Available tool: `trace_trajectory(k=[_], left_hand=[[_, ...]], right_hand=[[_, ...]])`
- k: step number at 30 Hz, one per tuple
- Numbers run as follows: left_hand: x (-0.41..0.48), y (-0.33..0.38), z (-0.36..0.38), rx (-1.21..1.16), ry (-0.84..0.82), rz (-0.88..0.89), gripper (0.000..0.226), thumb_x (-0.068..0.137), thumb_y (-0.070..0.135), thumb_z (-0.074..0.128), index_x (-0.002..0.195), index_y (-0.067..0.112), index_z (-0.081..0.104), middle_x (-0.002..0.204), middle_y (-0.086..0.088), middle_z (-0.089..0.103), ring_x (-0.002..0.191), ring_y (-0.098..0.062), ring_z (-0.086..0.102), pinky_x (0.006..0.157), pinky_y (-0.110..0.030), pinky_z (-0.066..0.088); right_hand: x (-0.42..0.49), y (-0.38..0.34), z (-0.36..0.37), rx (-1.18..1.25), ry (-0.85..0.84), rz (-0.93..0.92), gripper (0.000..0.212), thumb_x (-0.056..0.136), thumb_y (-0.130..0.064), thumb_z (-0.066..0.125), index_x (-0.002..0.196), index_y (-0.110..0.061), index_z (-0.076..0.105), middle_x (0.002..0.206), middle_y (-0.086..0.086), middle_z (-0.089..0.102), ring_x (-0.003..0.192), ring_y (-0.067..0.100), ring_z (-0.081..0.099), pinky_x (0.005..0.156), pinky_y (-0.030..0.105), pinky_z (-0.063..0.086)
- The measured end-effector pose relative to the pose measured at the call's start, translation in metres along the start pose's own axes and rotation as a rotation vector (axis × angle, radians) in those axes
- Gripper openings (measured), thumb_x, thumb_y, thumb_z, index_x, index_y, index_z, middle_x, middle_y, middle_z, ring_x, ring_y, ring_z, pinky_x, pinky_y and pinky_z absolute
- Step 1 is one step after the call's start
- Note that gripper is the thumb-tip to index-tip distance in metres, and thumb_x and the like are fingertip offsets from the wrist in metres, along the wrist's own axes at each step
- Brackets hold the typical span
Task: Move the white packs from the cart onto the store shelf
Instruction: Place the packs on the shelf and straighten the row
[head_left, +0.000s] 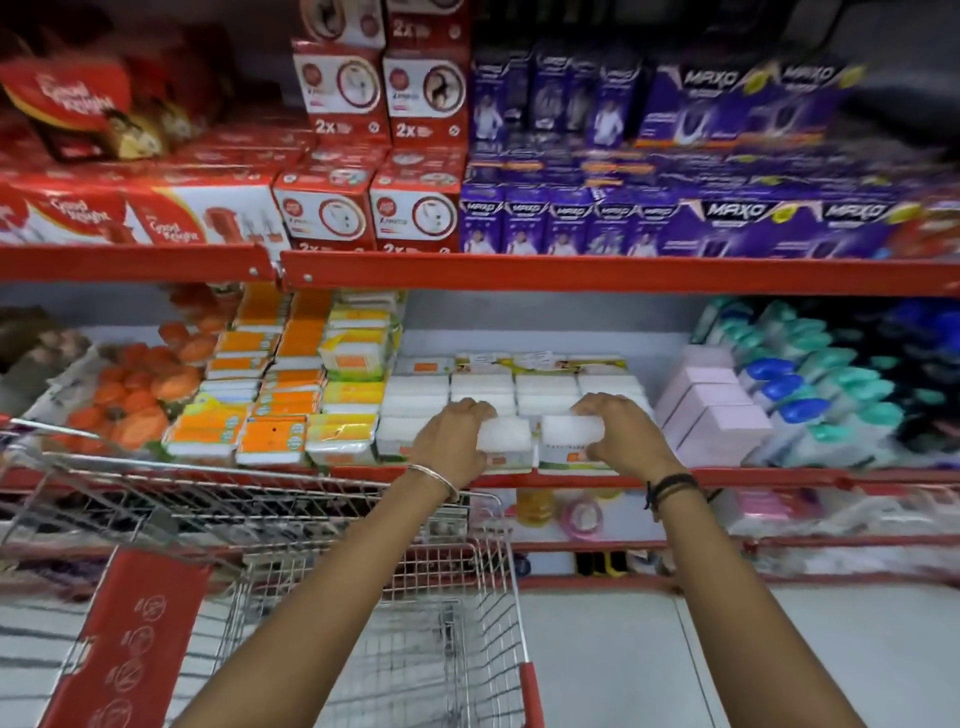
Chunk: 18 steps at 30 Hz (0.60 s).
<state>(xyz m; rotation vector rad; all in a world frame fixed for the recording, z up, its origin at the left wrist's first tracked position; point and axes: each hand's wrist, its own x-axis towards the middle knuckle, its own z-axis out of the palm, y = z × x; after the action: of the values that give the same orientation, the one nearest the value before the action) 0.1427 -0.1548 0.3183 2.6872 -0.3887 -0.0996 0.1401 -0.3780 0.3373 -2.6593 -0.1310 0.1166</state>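
Note:
Two white packs sit at the front edge of the middle shelf (779, 477). My left hand (453, 439) grips the left white pack (506, 441) from its left side. My right hand (621, 434) grips the right white pack (569, 436) from its right side. Both packs rest on the front row of stacked white packs (483, 387) that fills the shelf's middle section. The wire cart (322, 519) stands below my arms, at the lower left; the part of its basket I can see holds no packs.
Orange and yellow packs (280, 395) are stacked left of the white ones, pink boxes (711, 410) and blue-capped bottles to the right. The red shelf beam (571, 275) above carries red and purple boxes. A lower shelf holds small items. Pale floor lies right of the cart.

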Motion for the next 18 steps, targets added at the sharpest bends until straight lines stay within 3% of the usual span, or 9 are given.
trace_trajectory(k=[12,18], left_hand=[[0.079,0.065,0.064,-0.014,0.091,0.054,0.057,0.069,-0.003,0.068,0.123,0.009,0.054,0.118,-0.010,0.054,0.112,-0.028,0.051,0.097,-0.035,0.046],[0.103,0.083,0.078,0.011,0.072,0.085,0.057,0.072,-0.002,0.069,0.125,0.010,0.052,0.120,-0.010,0.053,0.112,-0.027,0.050,0.095,-0.037,0.047]], right_hand=[[0.046,0.096,-0.018,0.011,-0.037,0.097,0.058,0.065,0.002,0.080,0.118,-0.007,0.057,0.130,0.012,0.056,0.121,0.028,0.051,0.103,0.033,0.042],[0.060,0.125,-0.011,0.069,-0.024,0.143,0.057,0.066,0.006,0.078,0.118,-0.007,0.058,0.131,0.011,0.057,0.121,0.025,0.051,0.104,0.030,0.040]])
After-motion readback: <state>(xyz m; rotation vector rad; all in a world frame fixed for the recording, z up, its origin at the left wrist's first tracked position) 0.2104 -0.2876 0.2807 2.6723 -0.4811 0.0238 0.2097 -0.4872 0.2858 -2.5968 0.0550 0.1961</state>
